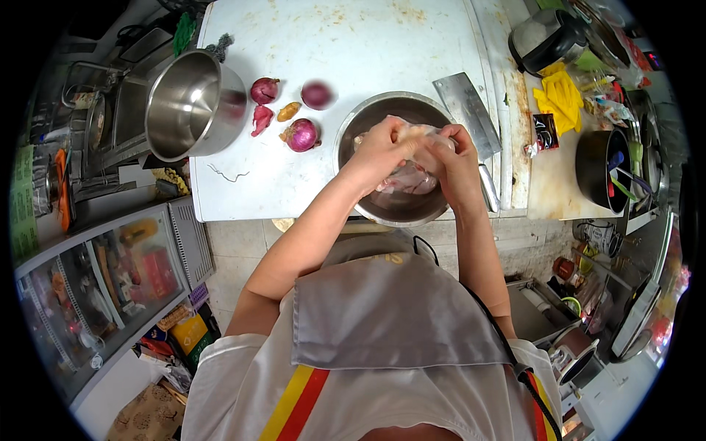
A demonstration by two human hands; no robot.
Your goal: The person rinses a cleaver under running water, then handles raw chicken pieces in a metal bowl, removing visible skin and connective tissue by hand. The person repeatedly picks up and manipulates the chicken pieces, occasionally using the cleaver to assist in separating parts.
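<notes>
Over a round stainless steel bowl (345,129), my left hand (383,144) and my right hand (453,149) grip one piece of raw, pale poultry meat (422,142) between them, fingers curled into it. More raw meat (408,181) lies in the bowl beneath the hands, pinkish with skin on it. A cleaver (466,110) rests to the right of the bowl, its handle pointing towards me. Left of the bowl are several red onions (302,135), a piece of ginger (288,112) and a red onion peel or piece (262,120).
A large steel pot (187,105) stands tilted in view at the left of the white worktop (342,38), with a steel scourer (220,47) behind it. At the right are yellow rubber gloves (560,99), a kettle (549,41) and a black pot holding utensils (601,171).
</notes>
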